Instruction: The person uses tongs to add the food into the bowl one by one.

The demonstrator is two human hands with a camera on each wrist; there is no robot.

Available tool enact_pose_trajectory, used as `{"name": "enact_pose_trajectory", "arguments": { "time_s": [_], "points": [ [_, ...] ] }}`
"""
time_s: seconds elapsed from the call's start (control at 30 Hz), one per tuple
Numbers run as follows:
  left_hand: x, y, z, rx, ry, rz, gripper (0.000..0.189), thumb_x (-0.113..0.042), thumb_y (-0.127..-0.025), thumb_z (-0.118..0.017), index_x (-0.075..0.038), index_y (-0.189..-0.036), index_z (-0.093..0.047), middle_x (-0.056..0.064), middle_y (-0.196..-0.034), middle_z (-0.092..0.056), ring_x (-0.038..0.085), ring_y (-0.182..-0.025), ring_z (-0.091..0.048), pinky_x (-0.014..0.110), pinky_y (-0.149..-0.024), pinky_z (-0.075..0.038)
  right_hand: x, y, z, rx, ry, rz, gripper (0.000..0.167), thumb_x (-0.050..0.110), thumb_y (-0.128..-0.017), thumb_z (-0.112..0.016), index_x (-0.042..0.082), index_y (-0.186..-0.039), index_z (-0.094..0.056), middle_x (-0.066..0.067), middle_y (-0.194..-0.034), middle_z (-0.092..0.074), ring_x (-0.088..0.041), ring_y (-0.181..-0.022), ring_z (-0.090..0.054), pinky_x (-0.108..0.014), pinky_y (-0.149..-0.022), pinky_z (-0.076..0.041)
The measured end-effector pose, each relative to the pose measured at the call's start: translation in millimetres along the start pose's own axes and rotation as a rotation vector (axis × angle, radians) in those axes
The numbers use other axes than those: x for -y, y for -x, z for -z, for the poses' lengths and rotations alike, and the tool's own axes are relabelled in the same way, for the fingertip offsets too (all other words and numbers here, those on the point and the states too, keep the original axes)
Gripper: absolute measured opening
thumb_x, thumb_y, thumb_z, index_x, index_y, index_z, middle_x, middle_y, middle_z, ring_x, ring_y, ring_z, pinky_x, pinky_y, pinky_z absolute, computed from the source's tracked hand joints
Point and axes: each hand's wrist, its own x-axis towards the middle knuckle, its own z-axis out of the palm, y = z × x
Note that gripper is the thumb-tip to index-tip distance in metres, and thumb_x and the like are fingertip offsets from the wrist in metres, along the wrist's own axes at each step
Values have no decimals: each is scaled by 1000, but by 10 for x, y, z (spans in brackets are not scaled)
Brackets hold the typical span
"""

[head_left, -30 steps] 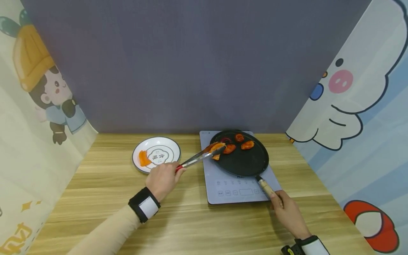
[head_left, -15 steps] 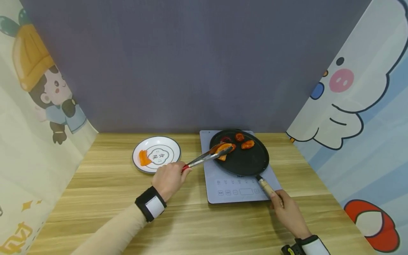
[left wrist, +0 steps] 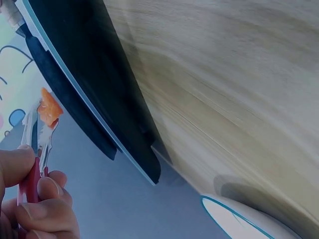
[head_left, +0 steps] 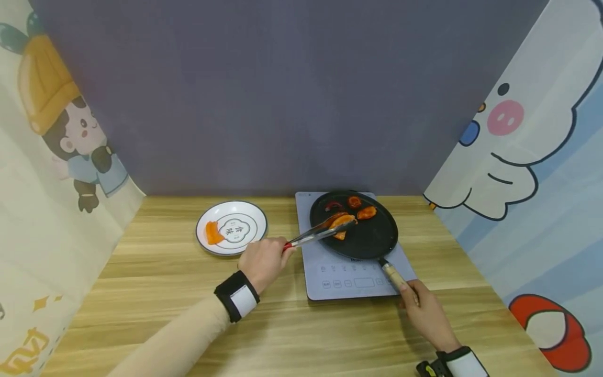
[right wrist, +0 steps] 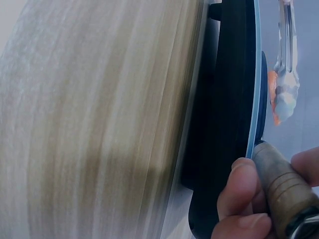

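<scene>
My left hand [head_left: 263, 262] grips red-handled metal tongs [head_left: 308, 238], seen close in the left wrist view. Between the tongs' tips is an orange piece of food [left wrist: 50, 108], above the left-middle part of a flat black frying pan [head_left: 374, 235]. The pan sits on a grey induction cooktop [head_left: 317, 277]. My right hand [head_left: 426, 317] holds the pan's wooden handle [right wrist: 284, 181]. In the pan lie a reddish-orange piece [head_left: 366, 212], a small round piece [head_left: 354, 201] and a dark red curved piece [head_left: 334, 206]. Another reddish piece is mostly hidden behind the tongs.
Left of the cooktop stands a white plate [head_left: 252, 215] with a dark rim, bearing an orange piece of food [head_left: 214, 233]. Everything stands on a wooden table [head_left: 330, 340]. A grey panel [head_left: 282, 104] rises behind, with cartoon-printed sheets at both sides.
My left hand has moved right with the tongs, carrying the orange piece from the pan's left edge further in over the pan. My right hand has stayed on the handle.
</scene>
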Motion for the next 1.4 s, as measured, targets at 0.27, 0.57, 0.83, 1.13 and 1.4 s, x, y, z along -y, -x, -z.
{"name": "enact_pose_trajectory", "arguments": {
  "time_s": [0.27,0.57,0.83,1.13,1.4],
  "points": [
    [-122,-73,-61,25,-31,-24,40,-42,-93,-73,-18,-67,-56,-3,-57,-57,13,-44,-47,32,-40,-35,10,-3,2,3,2,0,34,32,-110,-47,1,-111,-60,-9,-86,-67,-11,-62,-48,-27,-54,-39],
    [-253,-160,-158,21,-47,-26,42,-47,-94,-70,-18,-67,-57,-2,-59,-61,16,-45,-52,32,-40,-32,38,2,3,-10,-11,14,31,30,-109,-48,1,-109,-60,-9,-84,-65,-11,-61,-47,-27,-54,-39],
    [-385,-265,-204,86,7,-29,37,-42,-96,-69,-15,-73,-60,1,-61,-61,18,-48,-57,34,-41,-36,27,7,2,-16,-10,18,31,31,-109,-48,2,-106,-60,-7,-82,-63,-10,-60,-46,-27,-54,-39],
    [-471,-364,-222,105,-17,-51,42,-44,-97,-68,-16,-68,-55,0,-61,-61,18,-51,-60,34,-42,-39,37,16,13,-34,-14,36,29,29,-109,-50,2,-105,-61,-7,-82,-64,-10,-60,-47,-27,-54,-39],
    [-597,-454,-256,96,-71,-72,40,-46,-97,-66,-14,-74,-61,1,-64,-65,19,-53,-64,35,-44,-46,19,11,-5,-30,-31,36,30,29,-109,-49,2,-105,-61,-9,-83,-65,-10,-60,-48,-27,-55,-39]
  ]
}}
